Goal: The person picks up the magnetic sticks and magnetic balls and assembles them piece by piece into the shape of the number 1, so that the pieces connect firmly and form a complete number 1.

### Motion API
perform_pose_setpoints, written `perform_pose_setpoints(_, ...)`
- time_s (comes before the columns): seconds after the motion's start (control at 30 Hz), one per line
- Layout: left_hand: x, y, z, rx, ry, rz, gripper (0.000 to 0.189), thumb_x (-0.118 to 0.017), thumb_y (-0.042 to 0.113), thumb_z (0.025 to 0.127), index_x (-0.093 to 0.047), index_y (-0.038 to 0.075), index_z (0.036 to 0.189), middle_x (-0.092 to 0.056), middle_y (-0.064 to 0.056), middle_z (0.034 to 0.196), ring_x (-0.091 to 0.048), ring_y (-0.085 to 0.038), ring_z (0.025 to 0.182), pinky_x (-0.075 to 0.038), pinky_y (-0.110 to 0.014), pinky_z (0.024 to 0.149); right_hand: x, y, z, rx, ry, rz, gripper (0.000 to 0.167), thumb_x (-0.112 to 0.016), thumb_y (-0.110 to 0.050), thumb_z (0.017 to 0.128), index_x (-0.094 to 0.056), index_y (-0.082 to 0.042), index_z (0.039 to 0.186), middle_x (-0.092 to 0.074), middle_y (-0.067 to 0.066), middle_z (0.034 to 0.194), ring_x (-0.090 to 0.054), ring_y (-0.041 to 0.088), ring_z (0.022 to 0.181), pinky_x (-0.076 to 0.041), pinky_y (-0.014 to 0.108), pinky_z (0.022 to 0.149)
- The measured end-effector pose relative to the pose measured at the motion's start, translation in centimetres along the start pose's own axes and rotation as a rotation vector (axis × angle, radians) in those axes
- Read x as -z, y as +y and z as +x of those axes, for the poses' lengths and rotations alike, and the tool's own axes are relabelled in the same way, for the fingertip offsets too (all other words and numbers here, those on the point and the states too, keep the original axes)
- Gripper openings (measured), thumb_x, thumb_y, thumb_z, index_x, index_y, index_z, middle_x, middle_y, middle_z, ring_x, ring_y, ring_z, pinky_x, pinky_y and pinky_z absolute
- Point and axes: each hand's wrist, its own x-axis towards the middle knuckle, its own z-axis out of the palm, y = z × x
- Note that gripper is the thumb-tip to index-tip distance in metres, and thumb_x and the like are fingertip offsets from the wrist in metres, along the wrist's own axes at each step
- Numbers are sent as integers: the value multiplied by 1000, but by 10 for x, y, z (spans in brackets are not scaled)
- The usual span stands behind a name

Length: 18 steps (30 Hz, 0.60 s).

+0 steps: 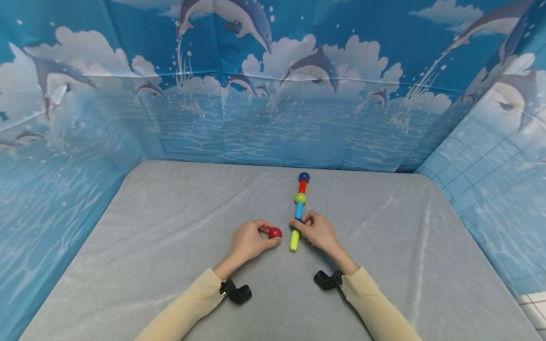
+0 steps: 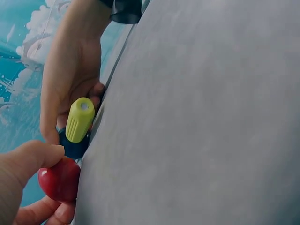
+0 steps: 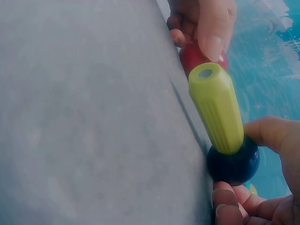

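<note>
My left hand [image 1: 250,240] pinches a red ball [image 1: 275,232] between thumb and fingers, just left of a chain of coloured balls and rods. My right hand [image 1: 319,231] grips the dark blue ball [image 3: 234,161] near the chain's close end. From that ball a yellow-green rod [image 1: 294,240] points toward me, a small round grey spot on its end face. Beyond the hand the chain runs on through a light blue rod [image 1: 299,210], a green ball [image 1: 300,198], a red rod [image 1: 302,186] and a dark blue ball [image 1: 304,177]. A gap separates the red ball from the rod.
A grey cloth-covered table [image 1: 170,213] lies beneath everything. Around its back and sides hangs a blue curtain [image 1: 273,118] printed with dolphins and clouds. Each wrist wears a black camera mount [image 1: 240,293]. Pale tiles [image 1: 535,310] show at the lower right.
</note>
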Motion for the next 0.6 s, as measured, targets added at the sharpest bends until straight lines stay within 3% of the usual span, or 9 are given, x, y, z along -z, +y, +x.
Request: perform_pose_setpoints(0.6, -4, 9, -16, -53, -3, 2, 33, -81, 45, 70, -71, 19, 89, -64, 12, 74, -54, -2, 62, -40, -23, 53, 1, -1, -2, 20, 4, 6, 37, -70, -42, 84, -56, -8, 85, -53, 2, 64, -48, 15, 43, -40, 29, 40)
